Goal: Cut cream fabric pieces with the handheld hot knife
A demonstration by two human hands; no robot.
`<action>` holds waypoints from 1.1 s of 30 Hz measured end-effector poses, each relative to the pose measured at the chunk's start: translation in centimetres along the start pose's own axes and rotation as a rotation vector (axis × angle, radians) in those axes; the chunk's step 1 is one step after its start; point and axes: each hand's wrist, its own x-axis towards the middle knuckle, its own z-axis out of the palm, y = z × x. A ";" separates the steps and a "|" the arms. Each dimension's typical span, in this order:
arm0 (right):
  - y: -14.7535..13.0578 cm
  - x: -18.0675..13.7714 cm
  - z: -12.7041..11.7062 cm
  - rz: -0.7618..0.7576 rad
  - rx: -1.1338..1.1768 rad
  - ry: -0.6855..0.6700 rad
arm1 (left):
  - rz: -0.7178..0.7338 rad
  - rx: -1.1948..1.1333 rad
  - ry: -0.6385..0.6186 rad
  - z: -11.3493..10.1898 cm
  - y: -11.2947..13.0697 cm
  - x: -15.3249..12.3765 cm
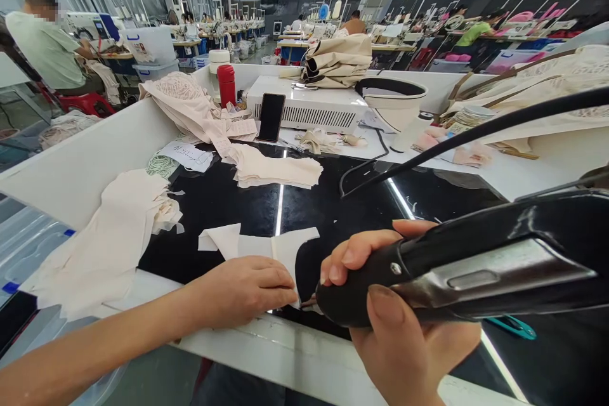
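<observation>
My right hand [390,304] is wrapped round the rounded black end of a large black machine head [476,266] that reaches in from the right over a glossy black table [333,203]. My left hand [247,288] lies palm down, fingers together, on a small cream fabric piece [257,244] at the table's near edge, close to the machine's tip. What sits under the tip is hidden.
Cream fabric stacks lie at left [114,235] and centre [271,168]. Behind stand a red flask [226,84], a phone [271,117] leaning on a white box [314,104], and a white bowl [394,101]. A black cable [476,133] arcs overhead. A seated person [47,44] works at far left.
</observation>
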 end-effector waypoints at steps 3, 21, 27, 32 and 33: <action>0.0 0.0 0.0 0.011 0.004 0.000 | 0.001 0.020 -0.010 -0.1 0.2 0.1; -0.1 0.1 0.3 0.035 0.045 0.024 | 0.004 0.023 -0.010 0.0 0.1 -0.4; -0.2 0.3 0.2 0.017 0.025 0.053 | 0.016 0.038 -0.002 0.2 0.0 -0.5; 0.0 0.2 0.3 0.027 0.021 0.032 | 0.026 0.037 -0.005 0.3 0.0 -0.4; 0.0 0.2 0.3 0.024 0.020 0.030 | 0.029 0.037 -0.004 0.3 0.0 -0.4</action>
